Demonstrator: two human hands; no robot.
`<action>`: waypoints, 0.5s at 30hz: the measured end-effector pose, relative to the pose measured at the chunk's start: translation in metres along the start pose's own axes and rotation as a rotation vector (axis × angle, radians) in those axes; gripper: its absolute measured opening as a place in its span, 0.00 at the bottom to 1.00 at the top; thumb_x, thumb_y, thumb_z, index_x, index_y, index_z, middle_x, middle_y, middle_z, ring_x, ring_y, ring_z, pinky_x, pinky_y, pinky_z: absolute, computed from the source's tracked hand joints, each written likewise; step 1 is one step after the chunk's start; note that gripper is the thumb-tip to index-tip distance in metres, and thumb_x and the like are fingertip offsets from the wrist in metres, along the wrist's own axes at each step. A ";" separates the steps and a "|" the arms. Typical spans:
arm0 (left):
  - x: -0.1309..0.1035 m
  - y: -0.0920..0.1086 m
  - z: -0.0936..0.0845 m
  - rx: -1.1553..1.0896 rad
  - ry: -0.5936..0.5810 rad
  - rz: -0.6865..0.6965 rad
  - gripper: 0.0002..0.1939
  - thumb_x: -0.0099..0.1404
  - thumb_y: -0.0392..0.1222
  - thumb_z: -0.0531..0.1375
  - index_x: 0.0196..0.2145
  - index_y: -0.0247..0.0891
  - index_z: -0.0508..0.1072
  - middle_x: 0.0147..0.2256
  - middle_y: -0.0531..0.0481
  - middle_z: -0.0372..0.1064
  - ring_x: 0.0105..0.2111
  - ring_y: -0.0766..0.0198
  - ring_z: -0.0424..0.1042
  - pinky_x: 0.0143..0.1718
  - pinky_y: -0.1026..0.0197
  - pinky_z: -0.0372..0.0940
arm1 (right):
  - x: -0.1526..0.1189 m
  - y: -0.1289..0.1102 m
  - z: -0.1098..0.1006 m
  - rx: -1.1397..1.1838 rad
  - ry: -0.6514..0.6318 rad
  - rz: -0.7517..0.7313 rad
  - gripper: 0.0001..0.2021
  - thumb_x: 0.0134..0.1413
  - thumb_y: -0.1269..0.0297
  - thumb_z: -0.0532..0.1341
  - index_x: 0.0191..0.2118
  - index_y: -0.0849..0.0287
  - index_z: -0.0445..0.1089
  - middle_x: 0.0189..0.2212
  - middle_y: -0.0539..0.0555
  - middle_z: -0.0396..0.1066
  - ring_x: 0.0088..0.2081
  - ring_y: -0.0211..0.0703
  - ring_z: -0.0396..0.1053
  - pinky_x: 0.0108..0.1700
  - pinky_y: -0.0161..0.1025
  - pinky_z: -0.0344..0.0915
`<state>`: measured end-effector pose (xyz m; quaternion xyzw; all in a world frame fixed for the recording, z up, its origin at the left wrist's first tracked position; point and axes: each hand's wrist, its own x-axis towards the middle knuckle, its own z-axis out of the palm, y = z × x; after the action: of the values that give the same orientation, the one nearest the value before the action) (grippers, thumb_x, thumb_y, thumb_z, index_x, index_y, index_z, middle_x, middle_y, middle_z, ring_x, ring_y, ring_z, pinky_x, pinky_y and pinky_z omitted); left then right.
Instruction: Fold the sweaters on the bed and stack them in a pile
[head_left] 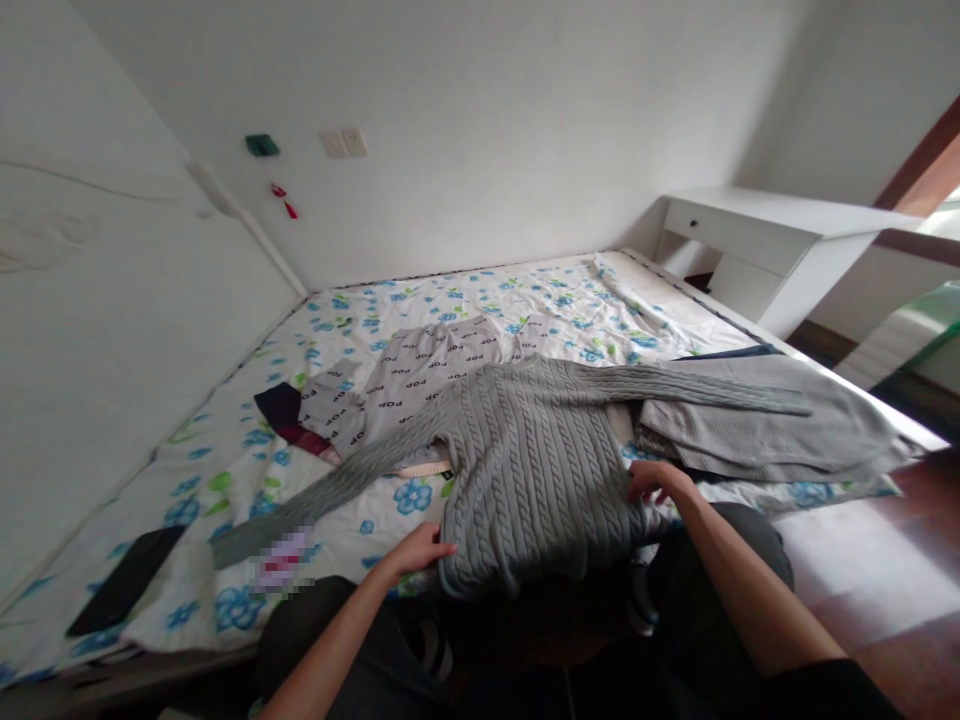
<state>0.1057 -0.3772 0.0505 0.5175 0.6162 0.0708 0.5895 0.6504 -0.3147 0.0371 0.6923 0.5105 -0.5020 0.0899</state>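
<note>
A grey cable-knit sweater lies spread over the front of the bed, its sleeves stretched out to both sides and its hem hanging at the edge. My left hand is closed on the sweater's left side near the hem. On the opposite side, a little higher, my right hand pinches the knit edge. Behind the sweater lies a light grey garment printed with "POP". The right sleeve crosses a folded grey ribbed garment.
The bed has a blue-flowered sheet. A black phone-like slab lies at front left, near a blurred-out patch. Dark red and navy cloth sits at left. A white desk stands at the back right.
</note>
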 end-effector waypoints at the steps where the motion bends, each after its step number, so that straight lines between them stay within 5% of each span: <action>1: -0.004 -0.001 0.001 -0.088 -0.001 0.005 0.33 0.40 0.68 0.80 0.32 0.44 0.75 0.29 0.50 0.74 0.35 0.49 0.77 0.35 0.54 0.69 | -0.001 0.005 -0.002 0.035 -0.020 -0.016 0.18 0.38 0.67 0.81 0.34 0.59 0.75 0.28 0.54 0.81 0.33 0.48 0.83 0.33 0.38 0.80; 4: -0.017 -0.005 -0.002 -0.264 -0.060 -0.054 0.30 0.46 0.65 0.81 0.35 0.44 0.75 0.34 0.49 0.78 0.35 0.52 0.78 0.36 0.54 0.70 | -0.003 0.022 -0.012 0.128 -0.133 -0.010 0.19 0.34 0.66 0.81 0.33 0.59 0.75 0.27 0.54 0.80 0.26 0.44 0.80 0.24 0.32 0.73; 9: -0.021 -0.013 -0.012 -0.101 -0.190 -0.176 0.27 0.46 0.55 0.84 0.29 0.42 0.72 0.29 0.45 0.78 0.29 0.53 0.79 0.29 0.58 0.67 | 0.003 0.041 -0.038 0.157 -0.140 0.044 0.18 0.36 0.63 0.82 0.34 0.58 0.77 0.28 0.56 0.81 0.25 0.42 0.78 0.25 0.32 0.74; 11: -0.018 -0.010 -0.024 -0.115 -0.145 -0.195 0.25 0.47 0.53 0.83 0.29 0.41 0.74 0.32 0.40 0.82 0.30 0.51 0.82 0.28 0.60 0.67 | 0.007 0.047 -0.056 0.267 -0.003 0.024 0.18 0.44 0.56 0.81 0.36 0.57 0.78 0.31 0.58 0.82 0.28 0.42 0.79 0.29 0.34 0.76; 15: -0.004 0.008 -0.069 -0.443 0.263 -0.110 0.18 0.53 0.43 0.79 0.39 0.43 0.80 0.42 0.40 0.85 0.35 0.49 0.85 0.33 0.57 0.76 | 0.011 0.062 -0.099 0.694 0.469 -0.082 0.18 0.62 0.47 0.73 0.44 0.58 0.75 0.38 0.59 0.82 0.36 0.42 0.81 0.40 0.37 0.79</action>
<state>0.0541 -0.3402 0.0793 0.3279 0.6844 0.2384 0.6061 0.7591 -0.2731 0.0521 0.7560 0.3449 -0.4763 -0.2875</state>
